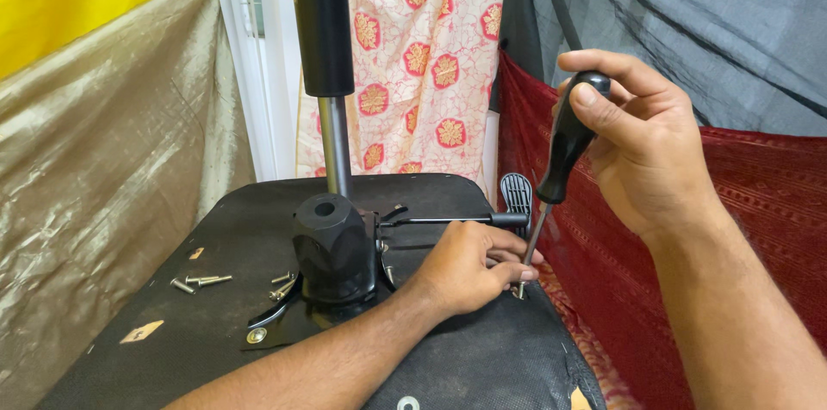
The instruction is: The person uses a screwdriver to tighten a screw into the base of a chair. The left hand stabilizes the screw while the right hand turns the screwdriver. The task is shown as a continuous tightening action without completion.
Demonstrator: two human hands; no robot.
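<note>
A black-handled screwdriver (568, 147), silver screws (200, 282), a black seat underside (258, 238), red cloth (689, 203) and a floral-patterned curtain (422, 57) are pictured.

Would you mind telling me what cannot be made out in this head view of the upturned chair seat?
- Screwdriver tip and the fastener under it: hidden by the left hand.
- Gas-lift column: its top is cut off by the upper edge.
- Loose screws: too small to tell their type.
- Right hand: covers part of the handle.
- Lever: its near end is behind the left hand.
</note>
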